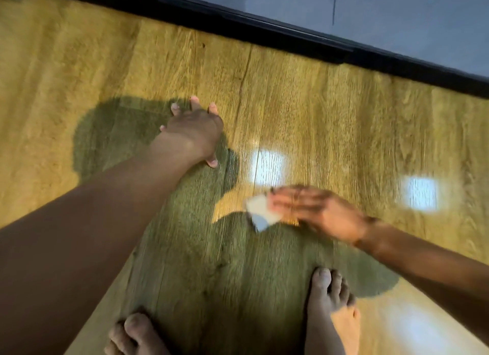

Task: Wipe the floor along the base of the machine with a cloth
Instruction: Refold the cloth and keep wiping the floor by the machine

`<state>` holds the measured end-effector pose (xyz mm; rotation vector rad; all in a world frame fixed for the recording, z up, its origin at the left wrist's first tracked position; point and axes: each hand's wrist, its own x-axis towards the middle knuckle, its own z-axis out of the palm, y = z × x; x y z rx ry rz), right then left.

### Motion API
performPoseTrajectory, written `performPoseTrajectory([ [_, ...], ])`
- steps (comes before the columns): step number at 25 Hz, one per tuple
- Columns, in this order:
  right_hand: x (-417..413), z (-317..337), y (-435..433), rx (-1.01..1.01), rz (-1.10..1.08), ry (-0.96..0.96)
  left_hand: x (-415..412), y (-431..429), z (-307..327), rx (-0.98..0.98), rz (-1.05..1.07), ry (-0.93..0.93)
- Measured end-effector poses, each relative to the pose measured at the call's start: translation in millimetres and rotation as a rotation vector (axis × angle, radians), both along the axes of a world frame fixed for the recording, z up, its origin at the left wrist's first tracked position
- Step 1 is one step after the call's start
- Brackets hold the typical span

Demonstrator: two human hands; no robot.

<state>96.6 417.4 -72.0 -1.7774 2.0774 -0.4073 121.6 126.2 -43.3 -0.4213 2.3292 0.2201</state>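
A small white cloth (pixel 260 213) lies on the wood-grain floor (pixel 330 111), pressed down under the fingers of my right hand (pixel 315 211), which is blurred with motion. My left hand (pixel 195 129) rests flat on the floor with fingers spread, farther left and closer to the machine. The machine's black base strip (pixel 264 34) runs diagonally across the top, with its grey panel (pixel 383 13) above it. The cloth sits well short of that strip.
My two bare feet, left (pixel 132 333) and right (pixel 333 309), stand on the floor at the bottom of the view. Bright square light reflections (pixel 267 166) shine on the planks. A plank seam (pixel 244 74) runs up toward the base.
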Motion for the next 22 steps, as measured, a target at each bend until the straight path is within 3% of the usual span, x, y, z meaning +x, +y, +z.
performPoseTrajectory([
  [2, -18, -1, -16, -0.029, -0.311, -0.009, 0, 2, 1, -0.024, -0.016, 0.008],
  [4, 1, -7, -12, -0.053, -0.465, -0.005, 1, 4, 1, -0.039, -0.033, 0.012],
  [7, 43, -10, 31, -0.117, -0.188, 0.025, 5, 3, -1, -0.048, -0.051, 0.039],
  [10, 17, 1, 41, -0.092, 0.111, -0.023, 4, 4, -2, -0.062, -0.039, 0.023],
  [14, -50, -2, -10, -0.061, -0.400, -0.067, 3, 6, 3, -0.075, -0.045, 0.010],
  [16, -47, -10, -13, -0.100, -0.513, 0.024, 5, 6, 6, -0.104, -0.070, 0.023],
  [18, -16, -21, 7, -0.131, -0.380, 0.064, 6, 5, 7, -0.116, -0.094, 0.032],
  [20, 6, -24, 32, -0.147, -0.094, 0.071, 6, 6, 8, -0.124, -0.120, 0.038],
  [22, -20, -21, 32, -0.119, 0.046, 0.044, 6, 10, 6, -0.136, -0.171, 0.077],
])
